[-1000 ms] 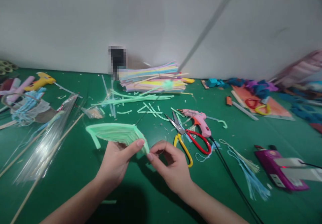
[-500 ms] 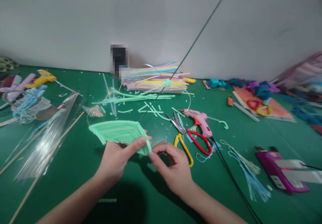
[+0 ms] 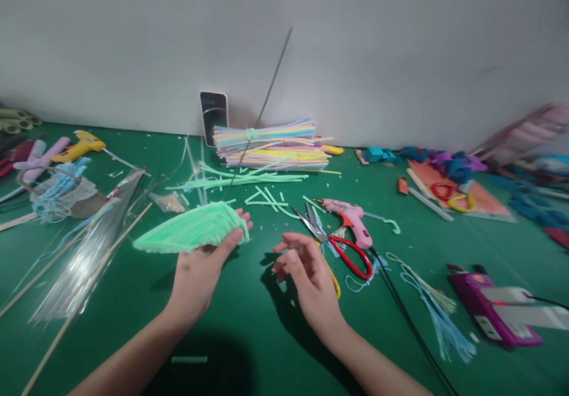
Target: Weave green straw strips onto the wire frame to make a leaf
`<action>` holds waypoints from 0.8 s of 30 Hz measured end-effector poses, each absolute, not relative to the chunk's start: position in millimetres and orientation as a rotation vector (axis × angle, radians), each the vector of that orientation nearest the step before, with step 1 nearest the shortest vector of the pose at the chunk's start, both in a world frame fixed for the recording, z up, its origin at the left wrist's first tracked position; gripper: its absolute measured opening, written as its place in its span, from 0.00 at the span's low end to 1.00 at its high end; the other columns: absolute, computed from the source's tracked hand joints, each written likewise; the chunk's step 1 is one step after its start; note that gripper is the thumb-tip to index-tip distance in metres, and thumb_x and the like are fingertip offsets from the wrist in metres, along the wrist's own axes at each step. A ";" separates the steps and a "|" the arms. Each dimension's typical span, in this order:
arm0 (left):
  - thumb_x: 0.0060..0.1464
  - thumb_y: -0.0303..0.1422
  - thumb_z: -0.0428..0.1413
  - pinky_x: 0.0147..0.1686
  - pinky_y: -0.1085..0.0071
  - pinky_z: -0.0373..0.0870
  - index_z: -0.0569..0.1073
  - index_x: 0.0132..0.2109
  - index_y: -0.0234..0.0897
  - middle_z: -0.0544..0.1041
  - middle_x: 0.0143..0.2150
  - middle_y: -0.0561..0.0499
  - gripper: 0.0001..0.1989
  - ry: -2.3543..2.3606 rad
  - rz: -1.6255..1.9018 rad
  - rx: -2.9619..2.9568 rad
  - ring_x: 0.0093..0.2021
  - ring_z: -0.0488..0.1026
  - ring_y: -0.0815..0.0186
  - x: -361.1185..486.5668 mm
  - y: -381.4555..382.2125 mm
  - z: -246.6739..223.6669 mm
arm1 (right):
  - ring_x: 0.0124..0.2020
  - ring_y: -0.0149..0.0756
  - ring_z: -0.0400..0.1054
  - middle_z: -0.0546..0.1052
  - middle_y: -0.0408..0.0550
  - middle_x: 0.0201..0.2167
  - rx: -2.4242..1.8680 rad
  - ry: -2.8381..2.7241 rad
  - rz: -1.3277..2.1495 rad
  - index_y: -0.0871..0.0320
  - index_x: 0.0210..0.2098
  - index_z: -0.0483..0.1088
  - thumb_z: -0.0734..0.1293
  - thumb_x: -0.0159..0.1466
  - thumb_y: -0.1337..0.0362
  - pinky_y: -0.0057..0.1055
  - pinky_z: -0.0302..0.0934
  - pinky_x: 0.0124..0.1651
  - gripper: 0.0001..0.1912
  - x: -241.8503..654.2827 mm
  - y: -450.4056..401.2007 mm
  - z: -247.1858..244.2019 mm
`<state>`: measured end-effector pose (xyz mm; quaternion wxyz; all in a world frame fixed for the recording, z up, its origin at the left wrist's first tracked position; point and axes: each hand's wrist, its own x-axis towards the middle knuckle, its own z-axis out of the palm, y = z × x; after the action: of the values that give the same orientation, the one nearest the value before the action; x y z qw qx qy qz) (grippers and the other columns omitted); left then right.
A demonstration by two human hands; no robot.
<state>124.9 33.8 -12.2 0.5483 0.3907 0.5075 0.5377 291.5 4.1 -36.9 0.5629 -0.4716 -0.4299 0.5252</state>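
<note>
The left hand (image 3: pixel 195 274) is closed around one mint-green, leaf-shaped piece (image 3: pixel 186 230), its thumb pressed on the upper face near the right end and its fingers passing beneath, with tips showing beyond the edge. The piece is held up above the green tabletop (image 3: pixel 249 325), its narrow end pointing left. The right hand (image 3: pixel 311 280) is part-open, apart from the piece, its fingers loosely curled and its thumb clear of the index fingertip; it is just beside one pair of scissors (image 3: pixel 323 236), whose blades are parted and whose handles are one red, one yellow

There are two glue guns: a pink glue gun (image 3: pixel 351 215) lying by the scissors and a yellow glue gun (image 3: pixel 82 146) at far left. One thin rod (image 3: pixel 275 76) slants up beyond the piece, carrying one green tuft (image 3: pixel 252 134); whether its blurred lower end joins the piece cannot be told. One phone (image 3: pixel 214 117) leans against the wall, beside a stack of multicoloured stems (image 3: pixel 267 154). At right lie two tassels, a blue tassel (image 3: pixel 448 325) and a pale green tassel (image 3: pixel 433 289), then one purple power strip (image 3: pixel 484 310). One short green strip (image 3: pixel 189 360) lies near the left forearm
</note>
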 end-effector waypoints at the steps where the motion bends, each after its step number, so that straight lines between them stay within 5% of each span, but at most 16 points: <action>1: 0.53 0.37 0.63 0.63 0.60 0.60 0.77 0.53 0.41 0.78 0.55 0.47 0.20 1.247 1.315 0.983 0.59 0.71 0.56 122.8 36.1 -11.4 | 0.28 0.31 0.71 0.76 0.47 0.36 -1.092 -1.006 1.255 0.55 0.46 0.69 0.64 0.66 0.51 0.28 0.67 0.29 0.16 292.3 4.0 -36.3; 7: 0.58 0.32 0.57 0.68 0.55 0.47 0.78 0.52 0.47 0.74 0.60 0.51 0.16 1.291 1.483 1.712 0.65 0.63 0.55 104.1 42.0 -10.6 | 0.46 0.44 0.74 0.78 0.57 0.48 -0.772 -1.096 1.540 0.56 0.53 0.70 0.56 0.63 0.35 0.39 0.70 0.43 0.35 299.7 -1.6 -26.2; 10: 0.59 0.26 0.55 0.69 0.52 0.40 0.76 0.54 0.52 0.73 0.61 0.52 0.20 1.288 1.533 2.066 0.67 0.59 0.55 100.3 41.7 -16.7 | 0.49 0.44 0.74 0.77 0.54 0.51 -0.739 -1.122 1.554 0.51 0.57 0.65 0.66 0.63 0.45 0.41 0.69 0.48 0.28 299.4 -5.9 -20.0; 13: 0.54 0.26 0.60 0.69 0.51 0.37 0.63 0.65 0.57 0.55 0.72 0.57 0.34 1.302 1.641 2.221 0.72 0.44 0.54 105.0 42.3 -22.8 | 0.42 0.38 0.78 0.81 0.50 0.44 -0.767 -1.043 1.580 0.51 0.54 0.65 0.64 0.68 0.60 0.35 0.70 0.43 0.15 297.8 -7.1 -17.9; 16: 0.46 0.30 0.68 0.69 0.53 0.40 0.47 0.70 0.59 0.35 0.75 0.56 0.52 1.328 1.846 1.950 0.73 0.31 0.53 113.1 43.2 -23.0 | 0.34 0.34 0.79 0.83 0.48 0.39 -0.756 -0.940 1.605 0.53 0.51 0.65 0.62 0.70 0.62 0.30 0.71 0.37 0.11 299.7 -5.1 -18.3; 19: 0.48 0.35 0.67 0.64 0.56 0.58 0.46 0.70 0.55 0.47 0.73 0.45 0.50 1.245 1.704 1.455 0.70 0.52 0.52 118.4 42.8 -17.8 | 0.33 0.33 0.79 0.83 0.46 0.37 -0.762 -0.886 1.584 0.53 0.51 0.65 0.62 0.70 0.63 0.28 0.72 0.36 0.10 304.8 -1.5 -18.1; 22: 0.58 0.45 0.57 0.54 0.58 0.70 0.60 0.65 0.44 0.72 0.60 0.41 0.32 1.090 1.324 0.948 0.57 0.72 0.53 120.6 40.2 -12.0 | 0.32 0.33 0.79 0.83 0.45 0.35 -0.781 -0.882 1.563 0.53 0.51 0.64 0.62 0.70 0.62 0.28 0.72 0.36 0.10 309.6 2.6 -17.2; 24: 0.59 0.54 0.50 0.51 0.58 0.72 0.71 0.58 0.37 0.79 0.51 0.40 0.30 0.974 1.212 0.705 0.53 0.75 0.51 121.3 37.8 -9.9 | 0.32 0.33 0.79 0.82 0.46 0.35 -0.795 -0.887 1.549 0.53 0.51 0.64 0.63 0.70 0.62 0.28 0.72 0.36 0.11 311.7 5.0 -17.0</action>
<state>121.3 37.8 -9.9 0.6572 0.3113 0.4298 0.5352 311.7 5.0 -17.0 0.5595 -0.3372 -0.3764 0.6570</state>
